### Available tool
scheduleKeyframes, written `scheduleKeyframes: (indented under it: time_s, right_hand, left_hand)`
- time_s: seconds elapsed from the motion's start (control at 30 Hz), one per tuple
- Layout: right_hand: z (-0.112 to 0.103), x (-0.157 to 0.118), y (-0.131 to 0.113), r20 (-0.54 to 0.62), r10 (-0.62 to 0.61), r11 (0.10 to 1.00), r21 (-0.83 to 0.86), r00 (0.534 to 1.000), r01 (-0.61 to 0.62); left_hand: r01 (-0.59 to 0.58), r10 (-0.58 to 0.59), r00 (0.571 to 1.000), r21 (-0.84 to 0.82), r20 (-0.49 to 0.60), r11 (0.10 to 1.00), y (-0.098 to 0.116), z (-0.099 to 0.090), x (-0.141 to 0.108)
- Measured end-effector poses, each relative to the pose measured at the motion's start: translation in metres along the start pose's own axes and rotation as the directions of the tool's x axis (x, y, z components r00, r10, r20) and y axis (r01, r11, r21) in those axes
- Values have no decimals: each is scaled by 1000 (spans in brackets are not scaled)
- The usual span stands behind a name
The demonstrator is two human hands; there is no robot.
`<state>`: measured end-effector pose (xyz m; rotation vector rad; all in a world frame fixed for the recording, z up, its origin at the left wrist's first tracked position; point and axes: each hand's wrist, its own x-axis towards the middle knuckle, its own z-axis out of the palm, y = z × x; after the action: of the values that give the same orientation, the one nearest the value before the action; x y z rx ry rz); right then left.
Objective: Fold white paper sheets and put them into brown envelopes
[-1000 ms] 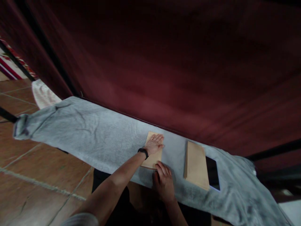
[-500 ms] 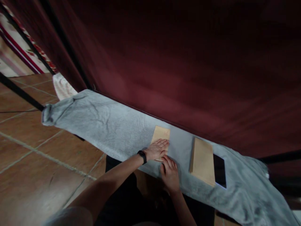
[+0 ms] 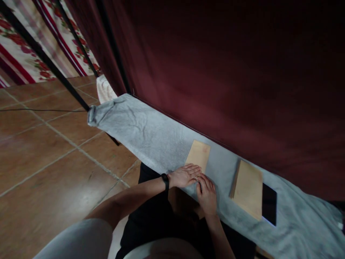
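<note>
A flat brown paper envelope (image 3: 199, 153) lies on the grey cloth. My left hand (image 3: 185, 175), with a black band at its wrist, rests flat across the near end of the envelope, fingers stretched out to the right. Close against its fingertips is my right hand (image 3: 207, 196), at the envelope's near right corner. Its fingers are slightly bent, with the thumb apart from them. The two hands cover the near edge of the envelope. To the right lies a stack of similar brown envelopes (image 3: 248, 189), untouched by either hand.
A dark-screened phone or tablet (image 3: 269, 204) lies partly under the stack's right side. Grey cloth (image 3: 161, 138) covers the narrow table. Behind it hangs a dark red curtain (image 3: 188, 79). A black pole (image 3: 54, 68) slants down to the table's left end, above the tiled floor (image 3: 61, 158).
The camera view has turned, so everything appears farther right. My left hand has slid toward the envelope's near edge, uncovering more of its far part. My right hand stays at the near corner.
</note>
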<state>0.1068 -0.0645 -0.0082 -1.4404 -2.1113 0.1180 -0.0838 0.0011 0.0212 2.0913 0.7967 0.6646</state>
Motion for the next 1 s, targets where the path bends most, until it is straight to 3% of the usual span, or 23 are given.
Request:
scheduleKeyframes:
  time_s: [0.17, 0.37, 0.47, 0.6, 0.8, 1.0]
  right_hand:
    - [0, 0, 2, -5, -3, 1000, -1, 1000, 3]
    - [-2, 2, 1, 9, 19, 1000, 1, 1000, -19]
    - [-2, 3, 0, 9, 44, 999, -15, 999, -44]
    - [-1, 5, 0, 17, 71, 997, -45, 997, -70]
    - [4, 11, -2, -10, 165, 984, -67, 986, -165]
    - [7, 13, -6, -58, 218, 976, -15, 974, -219]
  left_hand:
    - [55, -53, 994, 13, -96, 998, 6, 3, -5]
    - [-72, 91, 986, 135, -137, 988, 5, 6, -11]
    - [-52, 76, 986, 160, -148, 986, 5, 9, -12]
    - [-16, 33, 997, 242, -68, 970, 2, 10, -11]
    - [-143, 151, 988, 537, 30, 831, 0, 8, -8]
    - [-164, 167, 985, 558, 46, 813, -5, 8, -9]
